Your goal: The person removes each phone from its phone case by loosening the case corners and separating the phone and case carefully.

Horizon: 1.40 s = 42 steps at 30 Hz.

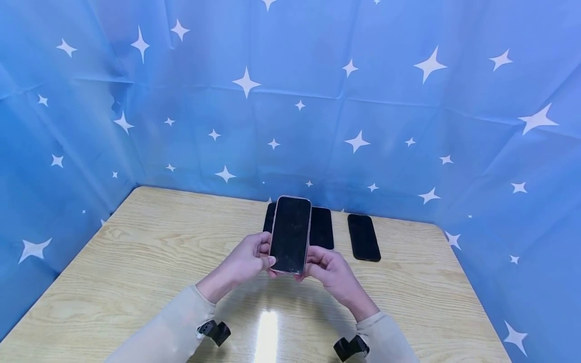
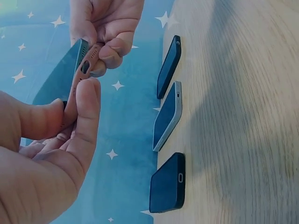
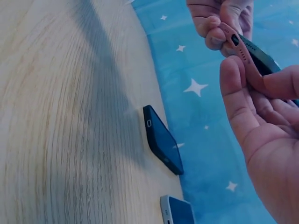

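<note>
In the head view, a black-screened rectangular phone (image 1: 291, 234) is held above the pale wood-grain worktop (image 1: 150, 247), between the left hand (image 1: 249, 257) and right hand (image 1: 331, 269); its long axis points away from the person, and neither hand is clearly nearer. In the left wrist view, its near short edge stands apart from the salmon-pink phone case (image 2: 70, 112), which the left hand pinches. In the right wrist view, the right hand pinches the case's opposite side.

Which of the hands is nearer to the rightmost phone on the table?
Right. The right hand is to the left of that phone and closer to the person; the left hand is farther left, across the held phone.
</note>
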### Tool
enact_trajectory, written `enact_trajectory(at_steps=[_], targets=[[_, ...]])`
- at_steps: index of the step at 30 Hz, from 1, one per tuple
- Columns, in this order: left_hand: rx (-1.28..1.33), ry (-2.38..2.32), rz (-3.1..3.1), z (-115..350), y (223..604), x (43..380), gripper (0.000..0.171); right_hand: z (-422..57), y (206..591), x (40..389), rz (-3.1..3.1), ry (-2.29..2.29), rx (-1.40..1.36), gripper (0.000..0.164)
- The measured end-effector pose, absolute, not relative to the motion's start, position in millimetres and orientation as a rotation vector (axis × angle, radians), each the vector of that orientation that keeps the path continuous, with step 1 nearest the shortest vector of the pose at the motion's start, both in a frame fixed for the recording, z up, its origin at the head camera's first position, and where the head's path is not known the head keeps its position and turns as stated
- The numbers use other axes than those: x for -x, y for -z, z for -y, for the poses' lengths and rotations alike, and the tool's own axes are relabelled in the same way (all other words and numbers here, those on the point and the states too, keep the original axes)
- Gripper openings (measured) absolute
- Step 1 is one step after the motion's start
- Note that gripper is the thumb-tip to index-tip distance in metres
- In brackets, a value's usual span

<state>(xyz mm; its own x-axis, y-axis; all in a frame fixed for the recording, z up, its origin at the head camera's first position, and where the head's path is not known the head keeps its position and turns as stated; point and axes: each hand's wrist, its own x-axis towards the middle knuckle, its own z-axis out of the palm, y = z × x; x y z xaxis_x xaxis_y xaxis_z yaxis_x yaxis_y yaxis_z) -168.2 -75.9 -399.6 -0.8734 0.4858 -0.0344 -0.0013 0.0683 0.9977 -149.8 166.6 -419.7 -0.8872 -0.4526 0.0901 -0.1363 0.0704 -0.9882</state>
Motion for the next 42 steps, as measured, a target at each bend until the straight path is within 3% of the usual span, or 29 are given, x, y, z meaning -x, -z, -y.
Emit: enact_trajectory(at_steps=[9,20,29,36,42], targets=[[-0.461,-1.88,-2.006,76.6,401.2,167.7,0.026,-163.0,419.9,148.2,-2.243,1.826,0.502,0.029],[-0.459,-1.89,-2.011,76.4,401.4,165.2,0.026,-155.7,416.5,143.3,-2.497,1.791,0.318,0.013],[-0.447,-1.838,-2.08,68.5,406.1,161.9,0.013,-157.9,414.1,143.7,-2.676,1.521,0.48,0.022],[-0.423,-1.842,-2.123,65.1,408.7,160.1,0.017,-160.7,406.2,143.4,-2.511,1.526,0.344,0.012],[-0.417,-1.851,-2.089,63.5,406.8,158.9,0.016,-157.3,406.2,143.6,-2.549,1.525,0.268,0.023]])
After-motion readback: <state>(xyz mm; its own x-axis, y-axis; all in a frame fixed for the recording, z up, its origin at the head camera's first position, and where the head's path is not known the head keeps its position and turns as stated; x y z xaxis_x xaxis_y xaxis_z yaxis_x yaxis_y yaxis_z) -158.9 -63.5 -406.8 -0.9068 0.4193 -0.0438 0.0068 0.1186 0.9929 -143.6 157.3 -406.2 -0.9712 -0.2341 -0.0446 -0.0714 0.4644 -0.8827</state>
